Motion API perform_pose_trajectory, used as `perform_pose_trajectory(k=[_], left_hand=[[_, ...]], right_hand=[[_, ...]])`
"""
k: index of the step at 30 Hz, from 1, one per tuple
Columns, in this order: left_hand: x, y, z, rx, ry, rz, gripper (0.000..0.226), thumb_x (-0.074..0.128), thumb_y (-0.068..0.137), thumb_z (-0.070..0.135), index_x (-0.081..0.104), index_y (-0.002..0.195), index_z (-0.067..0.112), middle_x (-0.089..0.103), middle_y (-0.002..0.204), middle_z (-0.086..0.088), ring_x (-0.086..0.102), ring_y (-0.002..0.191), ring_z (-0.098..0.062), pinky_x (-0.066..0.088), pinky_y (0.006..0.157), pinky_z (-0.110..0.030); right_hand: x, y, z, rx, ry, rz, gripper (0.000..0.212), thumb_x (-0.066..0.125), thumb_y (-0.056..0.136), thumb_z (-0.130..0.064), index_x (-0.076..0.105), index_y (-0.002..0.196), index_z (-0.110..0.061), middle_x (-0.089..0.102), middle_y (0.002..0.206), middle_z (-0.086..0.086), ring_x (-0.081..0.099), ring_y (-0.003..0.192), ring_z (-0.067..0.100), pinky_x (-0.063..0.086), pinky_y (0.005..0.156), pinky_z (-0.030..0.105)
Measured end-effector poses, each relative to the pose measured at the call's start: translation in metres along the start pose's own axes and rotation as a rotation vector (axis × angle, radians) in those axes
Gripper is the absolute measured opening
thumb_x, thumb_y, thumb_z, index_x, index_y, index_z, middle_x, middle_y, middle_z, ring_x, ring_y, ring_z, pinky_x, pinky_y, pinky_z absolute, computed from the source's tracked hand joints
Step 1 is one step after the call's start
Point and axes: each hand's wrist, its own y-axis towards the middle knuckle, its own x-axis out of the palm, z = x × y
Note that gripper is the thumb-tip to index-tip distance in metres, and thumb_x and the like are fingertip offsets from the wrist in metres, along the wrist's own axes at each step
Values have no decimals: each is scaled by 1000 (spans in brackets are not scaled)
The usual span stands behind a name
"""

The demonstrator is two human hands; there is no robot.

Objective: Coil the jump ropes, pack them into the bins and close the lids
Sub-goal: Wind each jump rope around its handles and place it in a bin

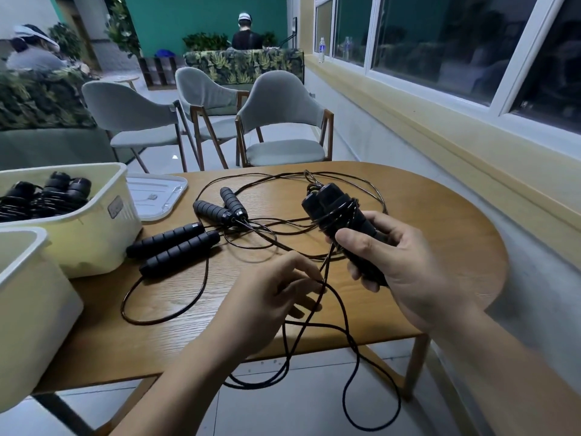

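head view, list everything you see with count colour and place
held jump rope: 1, black, over the table, cord part-wound round its handles
loose jump ropes: 2, black, mid-table, uncoiled
bins: 2, cream, table's left side
coiled ropes: several, black, in the far bin
lid: 1, whitish, behind the far bin
table: 1, wooden, centre
chairs: 3, grey, beyond the table
bottle: 1, clear, window sill
people: 2, light caps, far background
hands: 2, bare, left hand pinches the held rope's cord, right hand grips its handles
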Motion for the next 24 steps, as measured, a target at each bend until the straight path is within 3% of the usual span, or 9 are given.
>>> perform_pose_trajectory(k=[3, 5, 9, 14, 18, 24], left_hand=[[-2, 4, -4, 10, 121, -8, 16, 65, 104, 14, 67, 102, 30, 79, 103, 7, 78, 94, -10, 65, 72, -35], [-1, 5, -5, 58, 263, -25, 16, 70, 102, 17, 67, 98, 32, 74, 109, 13, 72, 102, -7, 63, 79, -31], [2, 7, -6, 205, 569, -29, 9, 76, 97, 23, 69, 97, 29, 50, 129, 15, 52, 120, -2, 43, 93, -13], [-6, 2, 1, 179, 532, -192, 7, 72, 98, 31, 71, 91, 30, 48, 119, 21, 53, 115, -4, 47, 93, -18], [-3, 2, -2, 68, 520, -216, 32, 59, 104, 44, 69, 76, 33, 57, 110, 22, 61, 99, -2, 54, 85, -28], [-10, -8, -9, -60, 473, -353, 33, 63, 104, 47, 82, 85, 28, 64, 109, 19, 67, 94, -2, 58, 82, -27]], right_hand=[[1, -1, -1, -14, -28, 11, 41, 89, 85, -38, 77, 120, -21, 68, 88, 9, 61, 71, 25, 41, 51, 34], [2, 0, -1, -14, -40, 28, 44, 85, 82, -39, 77, 120, -20, 67, 83, 6, 61, 70, 25, 40, 51, 35], [5, 1, 3, -8, -75, 24, 42, 85, 81, -41, 78, 118, -23, 67, 80, 7, 62, 69, 26, 41, 50, 36], [5, 3, 7, -13, -102, 47, 44, 87, 81, -42, 77, 121, -26, 68, 83, 7, 63, 70, 26, 42, 52, 37], [-1, 3, 2, -59, -132, 112, 41, 85, 85, -42, 76, 123, -28, 69, 83, 3, 64, 72, 23, 44, 54, 38], [-24, 7, -7, -96, -131, 229, 41, 84, 84, -47, 77, 119, -27, 65, 78, 7, 62, 71, 25, 45, 54, 38]])
